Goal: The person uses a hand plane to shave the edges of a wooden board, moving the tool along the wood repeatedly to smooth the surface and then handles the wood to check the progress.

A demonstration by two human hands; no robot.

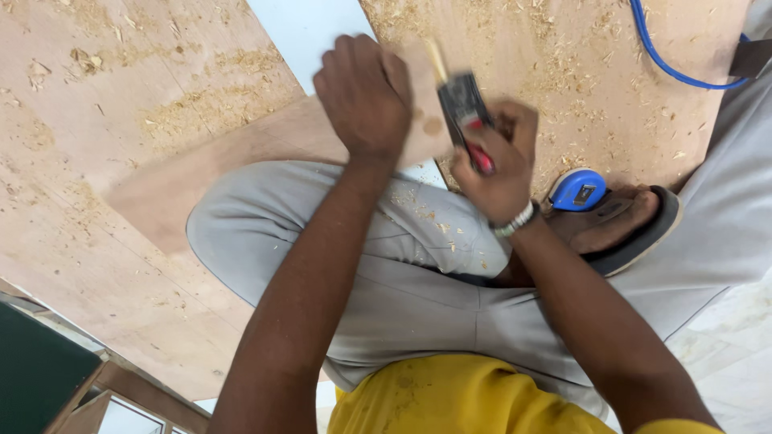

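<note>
Head view: my right hand [494, 165] is clamped on a black-and-red hand tool [465, 112], its long axis running up-left across the plywood strip [265, 149]. My left hand [363, 92] is pressed closed on that strip just beside the tool, over my knee.

You see bare, matt plywood sheets [121, 120], rough with pale sawdust. The smaller board [241, 161] across your knee looks smoother. The tool [466, 120] in your right hand [490, 173] is dark with glossy red plastic. The tape measure [577, 190] is shiny blue plastic; your trousers [386, 281] are soft grey cloth.
</note>
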